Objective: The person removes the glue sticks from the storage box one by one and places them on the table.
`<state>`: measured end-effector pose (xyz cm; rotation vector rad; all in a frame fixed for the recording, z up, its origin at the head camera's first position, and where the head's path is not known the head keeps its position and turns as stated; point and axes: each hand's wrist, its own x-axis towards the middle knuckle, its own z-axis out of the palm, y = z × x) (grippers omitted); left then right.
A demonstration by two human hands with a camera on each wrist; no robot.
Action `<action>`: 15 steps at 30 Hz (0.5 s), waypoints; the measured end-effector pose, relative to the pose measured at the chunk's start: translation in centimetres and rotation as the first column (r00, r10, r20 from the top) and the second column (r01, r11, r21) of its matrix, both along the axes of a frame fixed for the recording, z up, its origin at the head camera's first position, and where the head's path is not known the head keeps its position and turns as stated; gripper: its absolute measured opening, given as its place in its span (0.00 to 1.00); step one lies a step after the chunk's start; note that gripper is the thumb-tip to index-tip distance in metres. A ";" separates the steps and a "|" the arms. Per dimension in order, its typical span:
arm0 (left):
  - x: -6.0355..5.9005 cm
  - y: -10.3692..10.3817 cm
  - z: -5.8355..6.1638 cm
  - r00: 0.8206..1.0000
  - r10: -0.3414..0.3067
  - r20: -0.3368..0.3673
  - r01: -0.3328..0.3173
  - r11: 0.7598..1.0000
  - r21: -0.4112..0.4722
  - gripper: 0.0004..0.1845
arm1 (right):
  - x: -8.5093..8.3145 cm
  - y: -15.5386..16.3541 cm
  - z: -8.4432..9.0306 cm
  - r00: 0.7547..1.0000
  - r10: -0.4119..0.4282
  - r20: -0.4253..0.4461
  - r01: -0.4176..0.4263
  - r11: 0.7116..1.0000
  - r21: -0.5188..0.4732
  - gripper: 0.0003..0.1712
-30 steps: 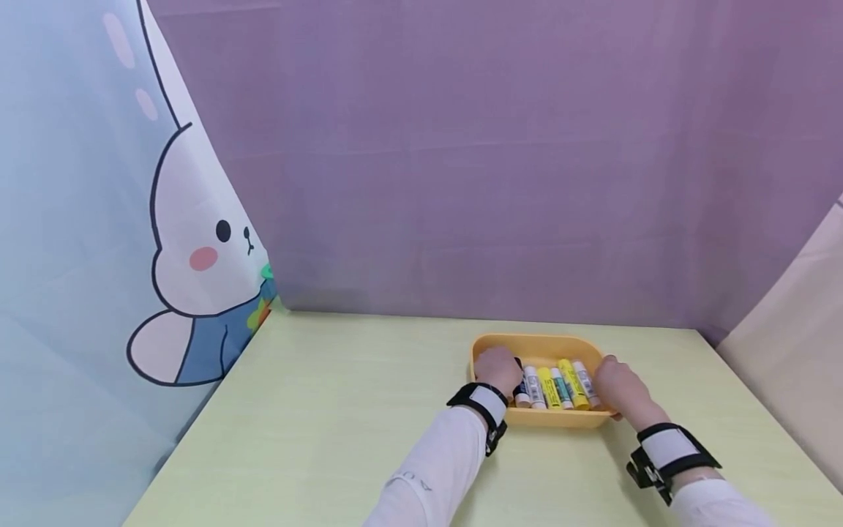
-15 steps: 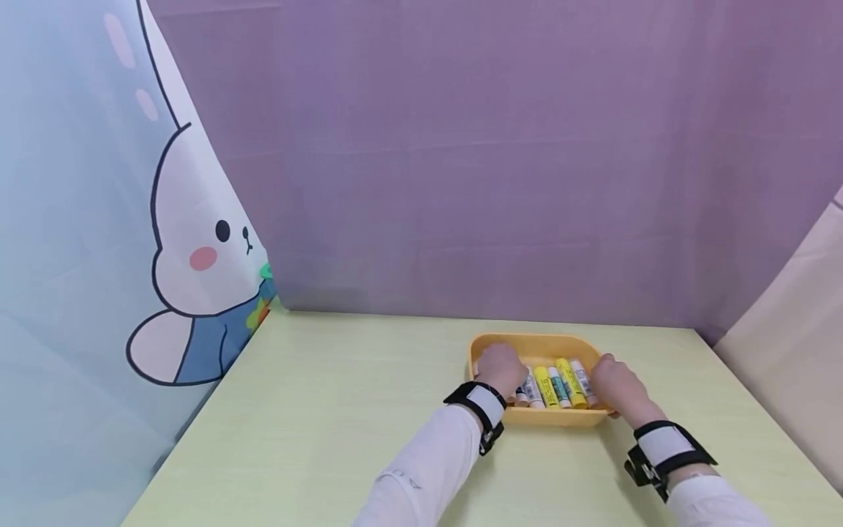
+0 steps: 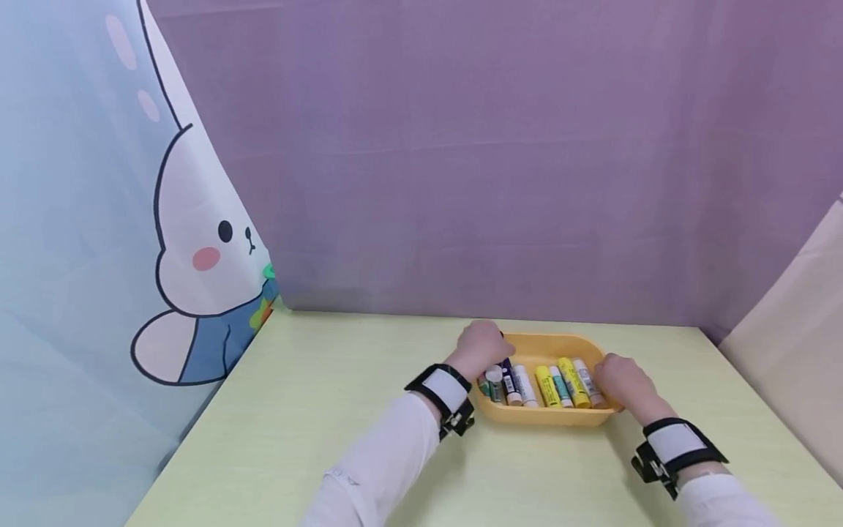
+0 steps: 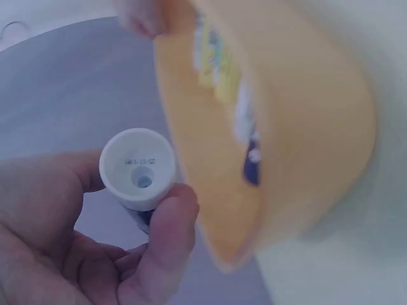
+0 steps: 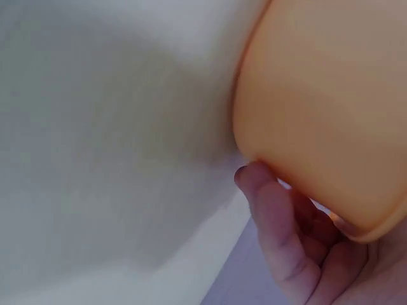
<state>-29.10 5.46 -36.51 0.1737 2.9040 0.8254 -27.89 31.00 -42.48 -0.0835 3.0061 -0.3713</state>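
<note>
From the head view, the left hand [image 3: 479, 344] covers whatever it holds; only the left wrist view shows it, a glue stick [image 4: 137, 166] seen end-on, its white cap toward the camera and its body mostly hidden by the curled fingers [image 4: 166, 236]. The labels on the sticks are too small to read. The right wrist view is blurred, showing only the tray's outer wall and fingertips beneath its rim.

The left hand sits at the tray's 10 o'clock corner, fingers and thumb wrapped round the glue stick. The right hand [image 3: 622, 380] grips the orange tray [image 3: 546, 417] at its 3 o'clock edge, fingers curled under the rim, palm over the lip.

There is one tray, resting on the pale green desk [image 3: 316, 410] toward 1 o'clock from the person. In it lie about seven sticks [image 3: 541, 383] side by side, yellow, white, teal and dark blue; the exact count at the left end is hard to tell. Both wrists carry one black-and-white strap each.
</note>
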 end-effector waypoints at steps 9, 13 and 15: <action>-1.0 -4.6 1.6 0.995 0.033 0.092 -0.038 0.998 0.059 0.16 | -1.5 0.5 0.7 0.997 -0.059 0.056 0.067 0.987 -0.148 0.26; -1.3 -6.5 2.3 0.993 0.050 0.105 -0.055 0.997 0.046 0.16 | -2.2 0.7 0.1 0.999 -0.028 0.025 0.031 0.990 -0.136 0.26; -1.6 -7.4 2.7 0.993 0.060 0.097 -0.064 0.997 0.033 0.17 | -2.4 0.7 -0.3 1.000 -0.014 0.005 0.014 0.991 -0.130 0.25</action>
